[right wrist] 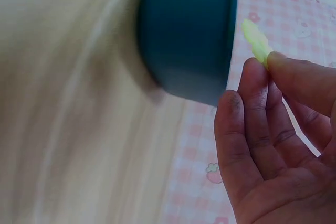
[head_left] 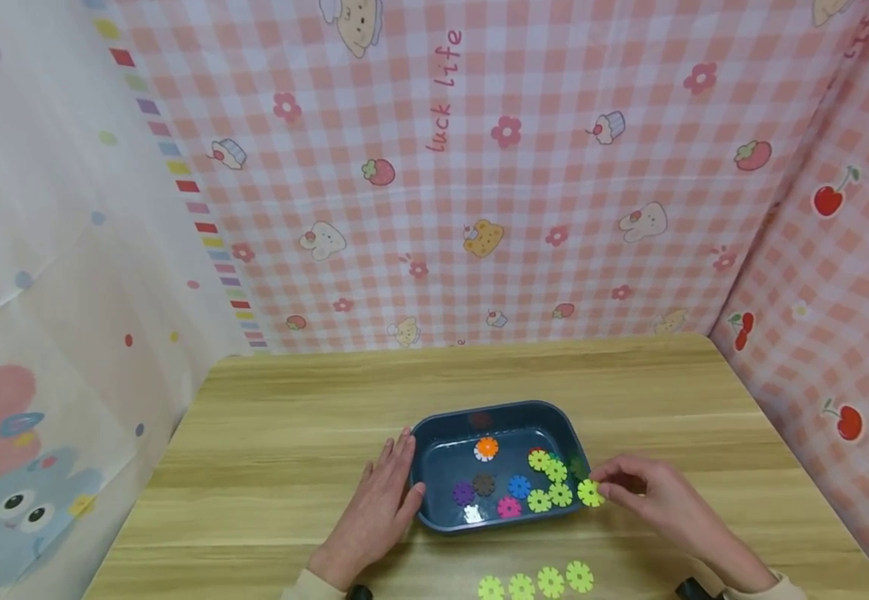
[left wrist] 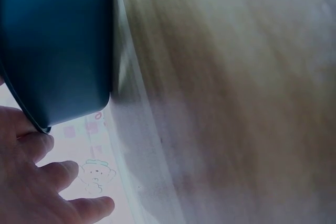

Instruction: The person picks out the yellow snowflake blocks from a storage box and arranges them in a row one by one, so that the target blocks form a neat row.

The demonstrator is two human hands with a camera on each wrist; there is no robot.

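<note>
head view: "luck life" lettering (head_left: 443, 92) on cloth (head_left: 554, 183) behind tray (head_left: 443, 463)

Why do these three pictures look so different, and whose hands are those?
There's no robot here: one person is working with two bare hands. The big picture was taken from the person's head, looking forward and down. The other two were taken from the left and right wrists, so close that the dark blue box looks big and tipped sideways. Really, it sits flat on a wooden table, with small notched discs of several colours inside. Nearer the person, four yellow-green discs lie in a row. The left hand rests against the box's side. The right hand pinches another yellow-green disc at the box's right edge.
</note>
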